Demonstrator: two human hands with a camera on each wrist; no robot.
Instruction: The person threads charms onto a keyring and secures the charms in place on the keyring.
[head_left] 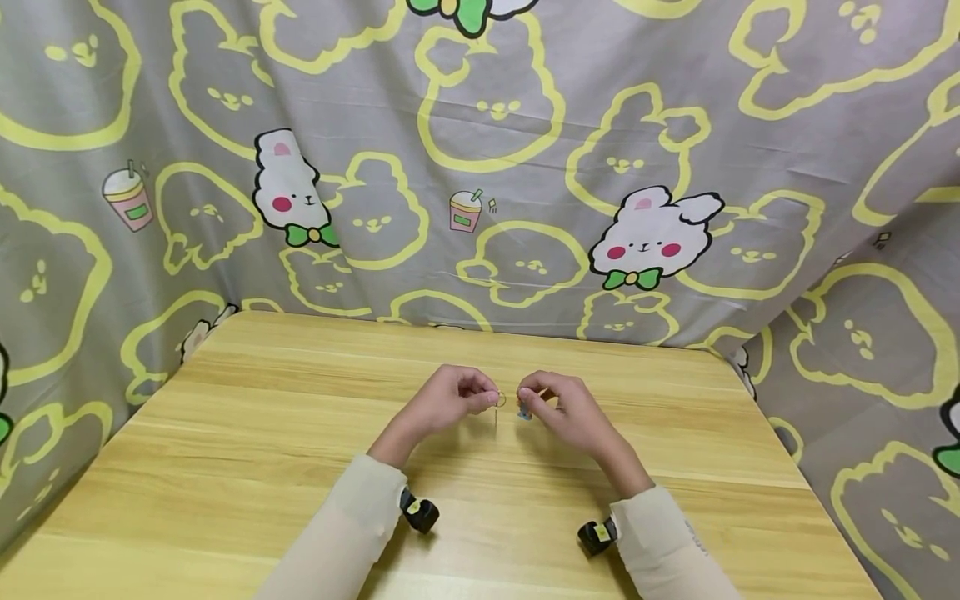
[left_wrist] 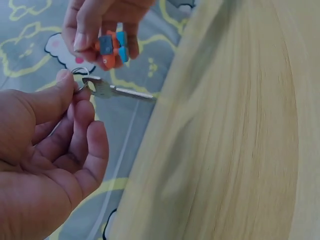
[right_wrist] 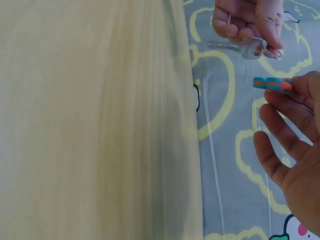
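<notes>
My left hand point(head_left: 447, 398) pinches a metal key ring point(left_wrist: 81, 71) between thumb and forefinger, above the table. A silver key point(left_wrist: 117, 91) hangs from that ring; its blade points down in the head view. Facing it, my right hand point(head_left: 567, 408) holds a small orange and blue figure-shaped charm point(left_wrist: 112, 49) by one end, between thumb and forefinger. The other fingers of the right hand are loosely bent beneath, as the right wrist view shows. A short gap separates the charm point(right_wrist: 272, 84) from the key ring point(right_wrist: 271, 52).
A wood-grain table point(head_left: 247, 467) lies under both hands. Grey curtains point(head_left: 390, 108) printed with yellow outlines and rabbits hang behind it and at both sides. A black wrist camera point(head_left: 422, 513) sits on the left wrist, another black camera point(head_left: 596, 537) on the right.
</notes>
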